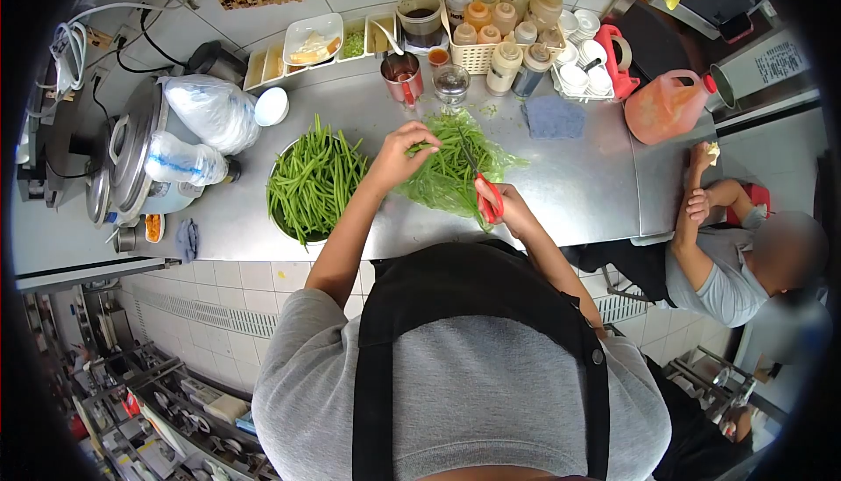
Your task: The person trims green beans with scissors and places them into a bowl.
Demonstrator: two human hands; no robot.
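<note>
My left hand (405, 153) is closed at the fingertips, pinching what looks like a green bean over the left side of a clear plastic bag (438, 190). Cut green beans (467, 141) lie in and on this bag. In my right hand (517, 215) is a pair of scissors (488, 198) with red handles, its blades pointing away from me over the beans. To the left of my left hand stands a round metal bowl (282, 223) heaped with long whole green beans (317, 179).
Behind the bag are a red-handled metal mug (402, 78), a glass jar (451, 83) and a basket of sauce bottles (473, 59). A blue cloth (554, 118) and an orange jug (667, 106) lie rightward. A person (723, 262) sits at the right. Plastic-wrapped stacks (210, 113) stand left.
</note>
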